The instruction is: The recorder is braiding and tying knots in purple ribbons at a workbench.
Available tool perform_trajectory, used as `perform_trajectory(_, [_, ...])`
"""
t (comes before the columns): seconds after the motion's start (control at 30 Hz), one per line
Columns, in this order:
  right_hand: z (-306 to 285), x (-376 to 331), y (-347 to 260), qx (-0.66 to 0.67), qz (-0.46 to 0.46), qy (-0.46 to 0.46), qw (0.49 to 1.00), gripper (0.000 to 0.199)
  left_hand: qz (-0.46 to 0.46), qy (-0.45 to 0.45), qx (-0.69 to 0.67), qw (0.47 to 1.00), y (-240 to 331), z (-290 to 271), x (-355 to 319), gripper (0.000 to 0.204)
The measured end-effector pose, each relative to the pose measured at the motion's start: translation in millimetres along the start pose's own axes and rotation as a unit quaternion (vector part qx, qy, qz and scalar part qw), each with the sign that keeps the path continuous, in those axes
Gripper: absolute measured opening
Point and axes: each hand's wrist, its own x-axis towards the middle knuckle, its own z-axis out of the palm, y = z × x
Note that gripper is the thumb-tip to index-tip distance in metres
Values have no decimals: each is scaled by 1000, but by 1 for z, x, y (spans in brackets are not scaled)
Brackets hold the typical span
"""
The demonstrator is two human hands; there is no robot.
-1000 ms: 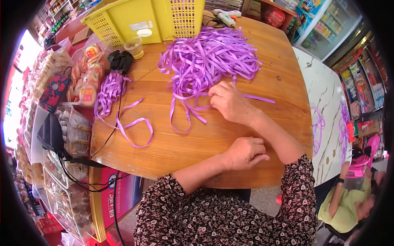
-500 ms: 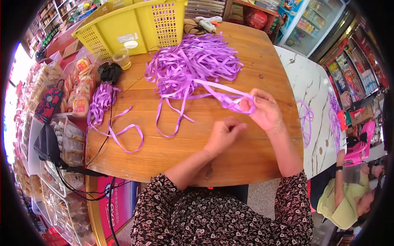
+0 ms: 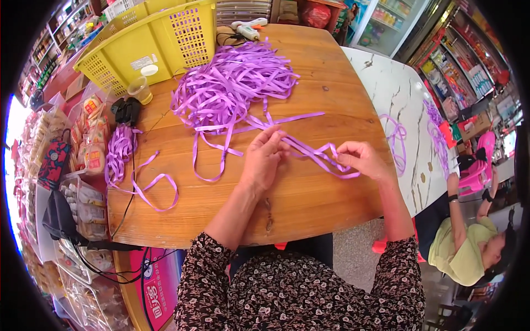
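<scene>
Fingers [image 3: 276, 144] of my left hand [image 3: 264, 161] are pinched shut on a purple ribbon strip [image 3: 309, 154], and my right hand [image 3: 361, 160] is closed on its other end, where it folds into a loop. It's stretched between them just above the wooden table [image 3: 309, 209], trailing back to the big ribbon pile [image 3: 232, 88] by the yellow basket [image 3: 165, 41]. Feels like it'd be super light, floppy and slick, so I'd say grip flat near the fold or it'll twist away.

purple ribbon [image 3: 309, 151], yellow basket [image 3: 165, 41] — floral sleeves [image 3: 298, 287]
</scene>
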Motion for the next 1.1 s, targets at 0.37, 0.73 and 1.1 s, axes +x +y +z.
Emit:
perform_trajectory(0.37, [14, -16, -16, 48, -116, 101, 987, 18, 156, -107, 265, 946, -9, 8, -11, 39])
perform_trajectory(0.73, [25, -15, -71, 299, -301, 74, 902, 19, 262, -235, 432, 831, -21, 15, -17, 23])
perform_trajectory(1.1, [24, -22, -78, 268, -193, 115, 937, 14, 299, 79, 287, 907, 27, 8, -15, 14])
